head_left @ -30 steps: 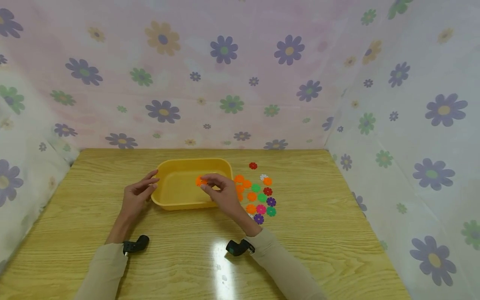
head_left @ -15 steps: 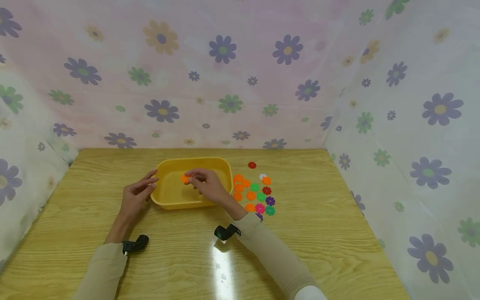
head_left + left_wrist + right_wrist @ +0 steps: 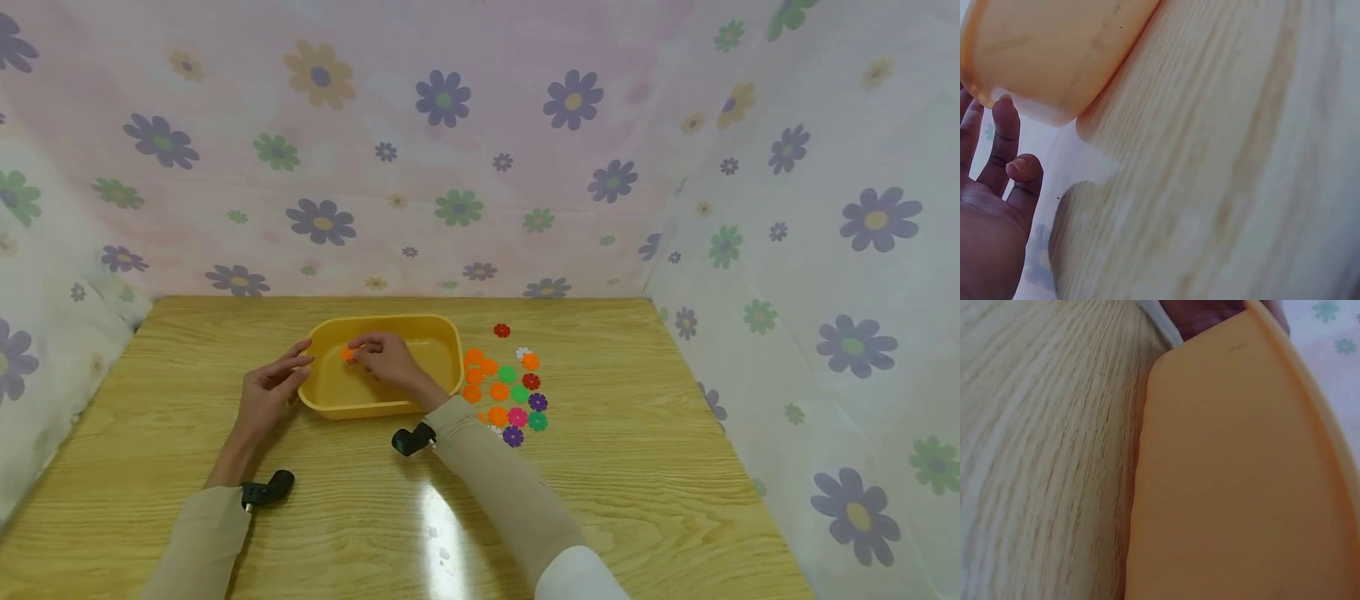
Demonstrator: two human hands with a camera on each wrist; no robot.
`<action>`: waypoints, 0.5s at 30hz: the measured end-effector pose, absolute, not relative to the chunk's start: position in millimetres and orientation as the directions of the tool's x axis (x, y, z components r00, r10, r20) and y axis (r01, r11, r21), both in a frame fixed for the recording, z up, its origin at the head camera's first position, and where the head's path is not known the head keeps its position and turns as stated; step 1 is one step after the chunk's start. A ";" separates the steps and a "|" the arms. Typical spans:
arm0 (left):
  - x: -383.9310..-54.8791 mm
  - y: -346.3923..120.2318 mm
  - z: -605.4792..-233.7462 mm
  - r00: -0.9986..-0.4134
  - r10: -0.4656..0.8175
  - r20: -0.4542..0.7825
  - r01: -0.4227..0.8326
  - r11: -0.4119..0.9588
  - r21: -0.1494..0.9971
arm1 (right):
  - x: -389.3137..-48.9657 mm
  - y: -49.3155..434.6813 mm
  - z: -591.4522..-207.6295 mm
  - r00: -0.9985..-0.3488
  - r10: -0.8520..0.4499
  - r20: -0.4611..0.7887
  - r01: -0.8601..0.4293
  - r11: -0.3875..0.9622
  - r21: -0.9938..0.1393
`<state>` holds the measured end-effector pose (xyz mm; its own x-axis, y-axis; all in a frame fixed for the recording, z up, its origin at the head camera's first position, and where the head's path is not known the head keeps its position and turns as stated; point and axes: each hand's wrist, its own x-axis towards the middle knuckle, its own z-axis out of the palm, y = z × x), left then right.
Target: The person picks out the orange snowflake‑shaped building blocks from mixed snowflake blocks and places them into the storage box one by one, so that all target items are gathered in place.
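A yellow plastic basin [image 3: 375, 410] stands on the table in the head view. Over its left half, my right hand [image 3: 393, 364] pinches an orange snowflake-shaped plastic disc [image 3: 348, 355] between thumb and fingertips. My left hand [image 3: 266, 396] is at the basin's left end, fingers loosely extended and touching the rim. In the left wrist view the fingers [image 3: 1005, 131] of that hand stand against the basin's wall [image 3: 1054, 56]. The basin's outer wall [image 3: 1241, 475] fills much of the right wrist view and hides my right hand there.
Right of the basin lie several loose discs: orange, green discs [image 3: 520, 393], red discs [image 3: 531, 382], purple, white and a pink disc [image 3: 517, 417]. One red disc [image 3: 502, 331] lies farther back. Flower-patterned cloth [image 3: 457, 167] surrounds the wooden table [image 3: 637, 467] at back and sides.
My right hand has moved left across the basin, carrying the orange disc from near its middle toward its left end. My left hand has stayed at the rim.
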<state>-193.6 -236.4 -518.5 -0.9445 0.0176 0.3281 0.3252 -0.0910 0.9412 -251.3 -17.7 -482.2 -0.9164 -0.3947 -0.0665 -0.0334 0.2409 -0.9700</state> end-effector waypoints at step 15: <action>-194.2 -238.4 -521.5 -0.941 0.027 0.336 0.333 -0.089 0.939 | -270.4 -34.2 -491.7 -0.936 -0.335 -0.108 -0.013 0.340 -0.940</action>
<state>-194.2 -238.4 -521.5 -0.9415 0.0271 0.3361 0.3326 -0.0886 0.9389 -270.4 -34.2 -491.7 -0.9361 -0.3348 -0.1084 -0.0127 0.3401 -0.9403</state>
